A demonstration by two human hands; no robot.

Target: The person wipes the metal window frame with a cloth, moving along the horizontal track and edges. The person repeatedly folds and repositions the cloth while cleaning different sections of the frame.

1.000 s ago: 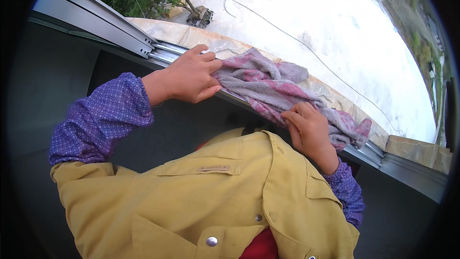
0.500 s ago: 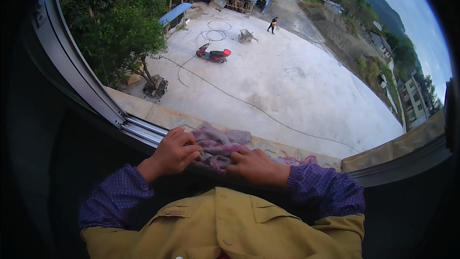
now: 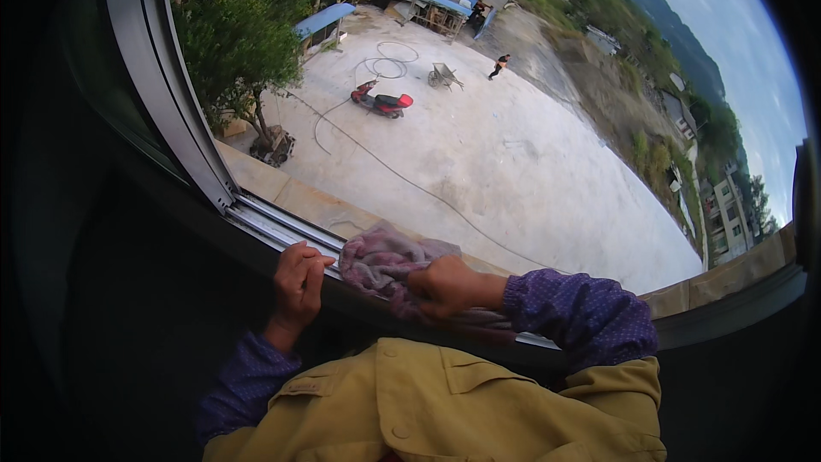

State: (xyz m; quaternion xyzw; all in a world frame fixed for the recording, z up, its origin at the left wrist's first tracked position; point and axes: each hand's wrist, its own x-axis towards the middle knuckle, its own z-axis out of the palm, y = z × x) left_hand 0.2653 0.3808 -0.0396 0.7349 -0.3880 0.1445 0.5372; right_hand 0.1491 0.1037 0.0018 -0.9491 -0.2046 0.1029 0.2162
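So, right hand [image 3: 449,287]: grasping cloth [image 3: 386,260]
Left hand [image 3: 299,284]: loosely bent beside it, empty
Cloth: bunched over window track [image 3: 275,228]
Track: likely rubbing step; next calls for firm right grip

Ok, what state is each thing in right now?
Left hand: fingers loosely bent, beside the cloth
Right hand: closed on the cloth
Cloth: crumpled, lying over the track
Track: partly covered
Window: open
Scooter: upright, no rider
Wheelbarrow: standing, contents unclear
Cable: uncoiled along the ground
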